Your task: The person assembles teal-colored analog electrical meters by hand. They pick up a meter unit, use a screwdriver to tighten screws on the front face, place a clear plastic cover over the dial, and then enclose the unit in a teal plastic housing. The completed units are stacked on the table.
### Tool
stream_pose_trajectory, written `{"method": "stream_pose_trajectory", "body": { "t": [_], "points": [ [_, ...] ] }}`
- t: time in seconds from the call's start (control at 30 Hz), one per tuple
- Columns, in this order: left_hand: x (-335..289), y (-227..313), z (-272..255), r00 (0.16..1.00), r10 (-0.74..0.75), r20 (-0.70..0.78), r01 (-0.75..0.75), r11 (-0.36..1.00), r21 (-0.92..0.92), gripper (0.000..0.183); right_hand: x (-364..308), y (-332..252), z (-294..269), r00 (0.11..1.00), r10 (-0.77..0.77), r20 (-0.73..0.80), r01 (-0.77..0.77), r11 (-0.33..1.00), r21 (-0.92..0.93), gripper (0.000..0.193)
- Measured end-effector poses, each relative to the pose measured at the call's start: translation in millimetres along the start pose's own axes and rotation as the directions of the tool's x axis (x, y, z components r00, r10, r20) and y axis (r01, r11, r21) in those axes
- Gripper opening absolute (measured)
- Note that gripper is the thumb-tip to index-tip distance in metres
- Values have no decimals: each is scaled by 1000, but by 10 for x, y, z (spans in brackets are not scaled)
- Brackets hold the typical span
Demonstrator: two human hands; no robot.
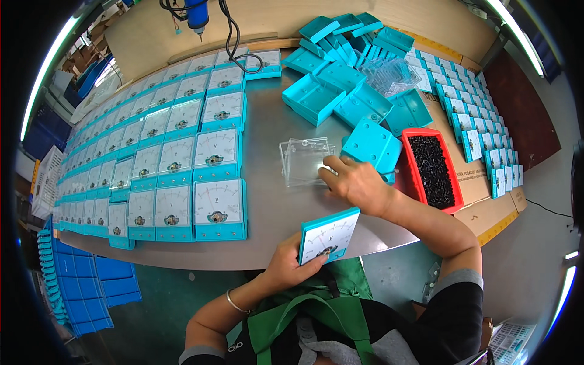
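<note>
My left hand [288,265] grips a panel meter [328,238] with a teal case and a white dial face, held tilted over the table's front edge. The thumb presses on its lower front. Bent and closed, the fingers of my right hand [359,182] are at the right edge of some clear plastic covers [304,161] lying on the metal table [267,121]. They seem to pinch a cover there, though the fingertips are partly hidden. Just beyond that hand sits a teal case [371,143].
Rows of finished-looking meters [216,155] fill the table's left side. Teal cases [316,97] and more clear covers [389,76] are heaped at the back. A red bin [450,176] of small black parts stands right, beside stacked meters [471,143]. A blue power screwdriver [196,15] hangs above.
</note>
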State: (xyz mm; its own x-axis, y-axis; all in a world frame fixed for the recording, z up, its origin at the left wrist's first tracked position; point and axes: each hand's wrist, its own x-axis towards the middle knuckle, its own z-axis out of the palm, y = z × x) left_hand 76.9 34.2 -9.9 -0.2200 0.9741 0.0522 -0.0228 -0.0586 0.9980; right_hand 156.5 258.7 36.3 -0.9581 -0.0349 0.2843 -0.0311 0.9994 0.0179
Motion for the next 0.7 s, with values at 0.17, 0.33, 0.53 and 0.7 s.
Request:
{"method": "stream_pose_trajectory", "body": {
  "t": [0.17,0.33,0.53,0.7],
  "points": [
    [-232,71,-99,994,64,88,-82,970,228,30,-21,-96,-254,987,147,64,-158,959,237,47],
    [-163,54,31,959,163,231,-240,900,364,21,47,-146,-112,980,26,200,-60,984,166,66],
    [-286,4,-3,934,202,296,-315,857,408,20,-440,-331,-299,975,-152,165,89,937,337,24],
    [-226,58,16,924,184,336,-317,860,401,24,-676,-410,-361,968,246,53,-250,910,330,31]
  ]
}}
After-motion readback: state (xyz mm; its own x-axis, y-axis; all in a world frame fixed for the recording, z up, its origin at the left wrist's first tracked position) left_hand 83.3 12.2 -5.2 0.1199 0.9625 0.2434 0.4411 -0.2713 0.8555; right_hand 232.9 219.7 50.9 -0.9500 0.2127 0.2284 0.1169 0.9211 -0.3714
